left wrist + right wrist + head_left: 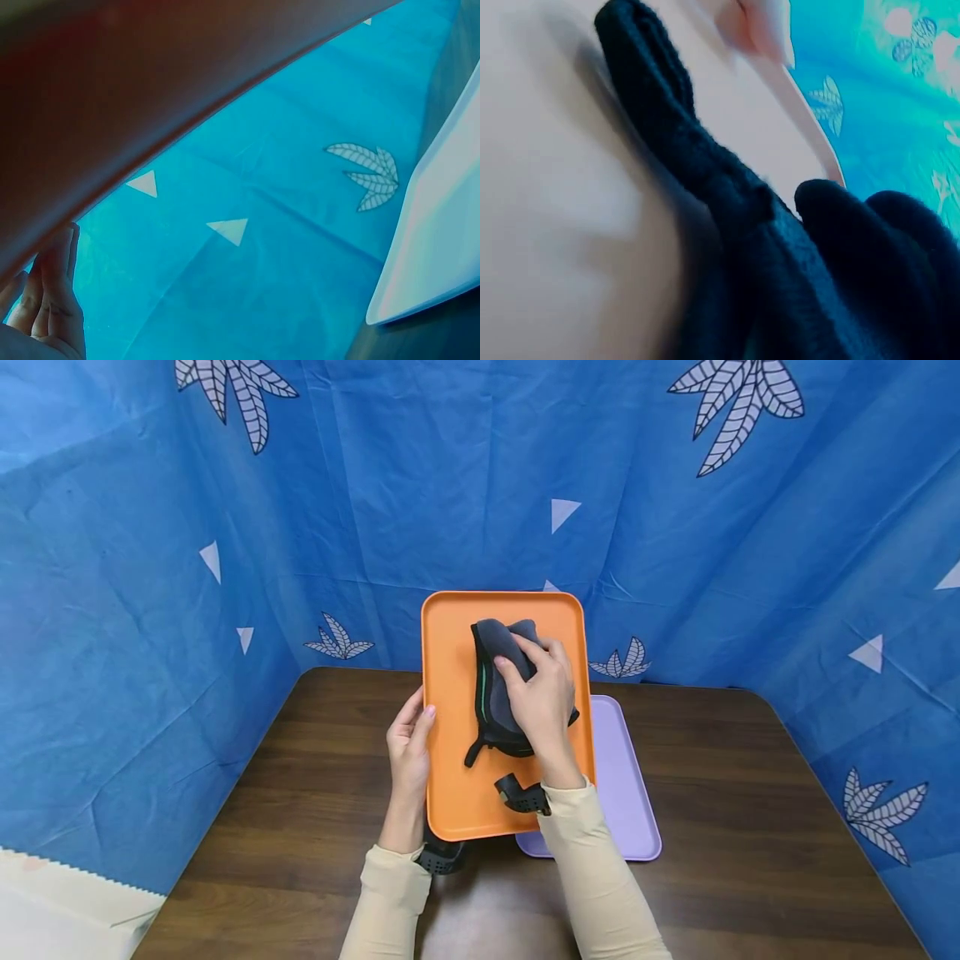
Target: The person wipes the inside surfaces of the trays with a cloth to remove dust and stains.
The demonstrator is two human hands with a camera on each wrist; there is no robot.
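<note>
An orange tray [456, 793] is raised above the table, its inner face toward the head camera. My left hand [408, 752] holds its left rim, thumb on the front and fingers behind; the left wrist view shows the tray's dark underside [165, 75] above that hand [52, 300]. Against the tray lies a soft, dark grey folded fabric piece [501, 693] with black edging, a thin green line and a small loop. My right hand [543, 697] grips its upper right part. Close up in the right wrist view are the black loop [649, 82] and rounded folds [885, 247].
A lilac tray [626, 802] lies on the brown wooden table [720, 793], partly behind the orange one and the right forearm. A blue patterned curtain [420, 485] surrounds the table at the back and sides. White cloth [60, 902] shows at the lower left.
</note>
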